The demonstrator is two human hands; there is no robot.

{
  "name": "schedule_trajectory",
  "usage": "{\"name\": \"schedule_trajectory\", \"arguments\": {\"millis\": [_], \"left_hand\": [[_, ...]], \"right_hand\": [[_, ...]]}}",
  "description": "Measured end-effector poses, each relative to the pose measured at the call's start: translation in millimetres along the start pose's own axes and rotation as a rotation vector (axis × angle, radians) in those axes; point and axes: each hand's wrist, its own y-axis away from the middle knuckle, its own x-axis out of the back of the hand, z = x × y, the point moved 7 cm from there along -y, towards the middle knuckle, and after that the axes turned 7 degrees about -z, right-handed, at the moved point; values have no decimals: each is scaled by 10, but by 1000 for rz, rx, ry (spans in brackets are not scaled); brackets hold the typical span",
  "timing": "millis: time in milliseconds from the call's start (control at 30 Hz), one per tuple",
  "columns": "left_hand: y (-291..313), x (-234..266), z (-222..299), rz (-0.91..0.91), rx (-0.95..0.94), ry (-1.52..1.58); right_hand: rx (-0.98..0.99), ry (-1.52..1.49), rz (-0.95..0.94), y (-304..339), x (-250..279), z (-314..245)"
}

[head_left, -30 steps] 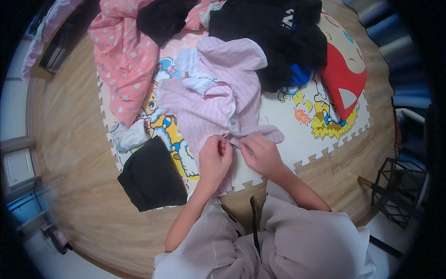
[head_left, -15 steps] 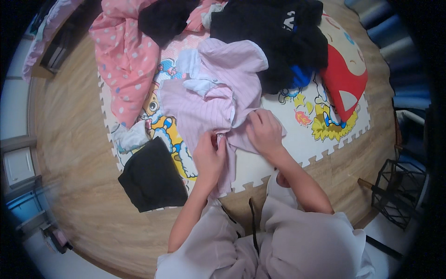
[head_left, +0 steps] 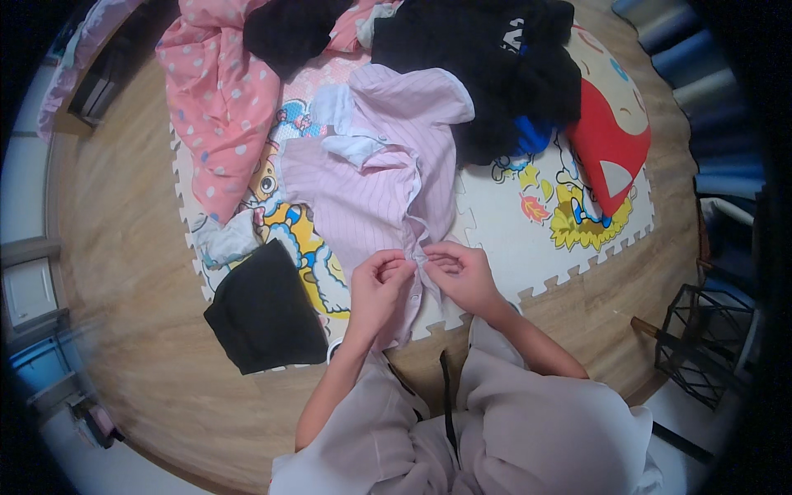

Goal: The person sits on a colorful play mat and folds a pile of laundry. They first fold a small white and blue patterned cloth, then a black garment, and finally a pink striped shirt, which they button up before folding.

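Observation:
A pink striped short-sleeved shirt [head_left: 355, 186] with pale collar and cuffs lies spread on the mat, its lower end toward me. Both hands meet at its front button strip, just above my knees. My left hand [head_left: 379, 289] is closed, thumb and fingers pinching the left side of the strip. Close beside it, my right hand [head_left: 464, 279] pinches the other front edge with its fingertips. Small buttons show along the strip; whether one sits between my fingers is hidden. To the left of the shirt lies a folded black garment [head_left: 266, 312].
A printed foam mat [head_left: 495, 247] with a jagged edge lies on the wooden floor [head_left: 132, 272]. Around the shirt are a pink dotted cloth [head_left: 223, 107], a small white cloth [head_left: 227, 239], black clothes [head_left: 478, 74] and a red cushion [head_left: 606, 153]. A black wire-frame stand [head_left: 705, 342] is at the right.
My right hand has moved left and down to meet my left hand at the strip. The shirt's right front panel has been drawn inward to the middle.

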Motion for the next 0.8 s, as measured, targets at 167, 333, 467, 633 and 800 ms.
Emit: {"name": "schedule_trajectory", "arguments": {"millis": [167, 333, 467, 633, 800], "left_hand": [[55, -2, 76, -1, -47, -61], [83, -17, 64, -27, -46, -33], [93, -14, 62, -13, -55, -79], [102, -17, 77, 36, -90, -114], [132, -38, 118, 57, -106, -128]], "right_hand": [[-87, 19, 30, 26, -20, -28], [122, 233, 85, 27, 42, -183], [-36, -161, 57, 34, -20, 44], [-33, -138, 32, 48, -13, 65], [65, 119, 27, 66, -11, -100]]}}
